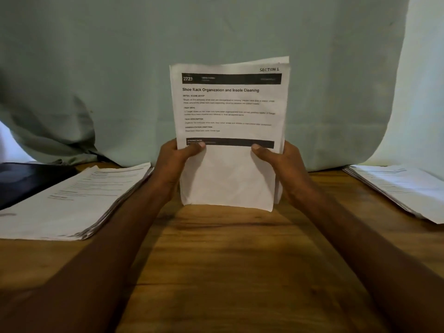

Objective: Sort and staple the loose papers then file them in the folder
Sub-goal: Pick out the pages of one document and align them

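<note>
A person's left hand and right hand hold a thin sheaf of white printed pages upright, its bottom edge standing on the brown wooden table. Each thumb presses the front sheet while the fingers curl behind, out of sight. The top page is headed "Shoe Rack Organization and Insole Cleaning", with "SECTION 1" handwritten at its upper right; the smaller print is too blurred to read. Corners of further sheets peek out behind it, their number unclear. A thick stack of white printed papers lies flat to the left, partly covering a dark glossy flat object that cannot be identified and is cut off at the frame edge. A second white paper stack lies at right, also cropped. A pale green cloth backdrop hangs behind.
</note>
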Motion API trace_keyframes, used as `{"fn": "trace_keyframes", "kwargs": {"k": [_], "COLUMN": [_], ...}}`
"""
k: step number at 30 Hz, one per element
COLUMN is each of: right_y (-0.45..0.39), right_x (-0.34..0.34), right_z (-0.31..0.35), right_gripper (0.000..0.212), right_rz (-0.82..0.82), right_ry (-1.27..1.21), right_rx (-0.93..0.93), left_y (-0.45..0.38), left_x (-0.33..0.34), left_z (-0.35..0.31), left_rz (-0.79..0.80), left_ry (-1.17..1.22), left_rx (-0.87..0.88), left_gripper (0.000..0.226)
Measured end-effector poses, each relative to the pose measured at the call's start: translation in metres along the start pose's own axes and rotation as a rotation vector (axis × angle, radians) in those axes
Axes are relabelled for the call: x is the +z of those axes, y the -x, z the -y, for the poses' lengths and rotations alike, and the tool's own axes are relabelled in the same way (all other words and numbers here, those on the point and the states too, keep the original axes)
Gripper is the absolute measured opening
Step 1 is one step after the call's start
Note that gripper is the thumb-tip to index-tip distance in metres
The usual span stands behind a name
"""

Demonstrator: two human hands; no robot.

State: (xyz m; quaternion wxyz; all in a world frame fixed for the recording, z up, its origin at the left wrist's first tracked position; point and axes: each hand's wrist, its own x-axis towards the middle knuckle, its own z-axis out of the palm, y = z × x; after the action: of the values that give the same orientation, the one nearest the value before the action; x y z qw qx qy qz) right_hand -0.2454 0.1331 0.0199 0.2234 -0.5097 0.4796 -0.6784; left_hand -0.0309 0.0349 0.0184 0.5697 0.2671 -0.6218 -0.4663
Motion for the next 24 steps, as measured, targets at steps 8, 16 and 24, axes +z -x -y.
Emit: {"fn": "trace_keyframes", "kwargs": {"k": [8, 16, 24], "right_y": [0.008, 0.005, 0.010], "right_x": [0.009, 0.010, 0.005], "right_z": [-0.018, -0.018, -0.031], "right_gripper": [0.042, 0.035, 0.052], "right_rz": [0.050, -0.050, 0.051], "right_ry": [0.076, 0.078, 0.278], "right_rx": [0.101, -0.021, 0.041], "left_y": [0.007, 0.000, 0.009], "left_x": [0.004, 0.007, -0.003], "left_z": [0.015, 0.011, 0.026], "left_rz": [-0.008, 0.032, 0.205], "left_ry": [-0.038, -0.143, -0.235], "left_rx": [-0.114, 0.044, -0.102], "left_gripper": [0.029, 0.037, 0.041]}}
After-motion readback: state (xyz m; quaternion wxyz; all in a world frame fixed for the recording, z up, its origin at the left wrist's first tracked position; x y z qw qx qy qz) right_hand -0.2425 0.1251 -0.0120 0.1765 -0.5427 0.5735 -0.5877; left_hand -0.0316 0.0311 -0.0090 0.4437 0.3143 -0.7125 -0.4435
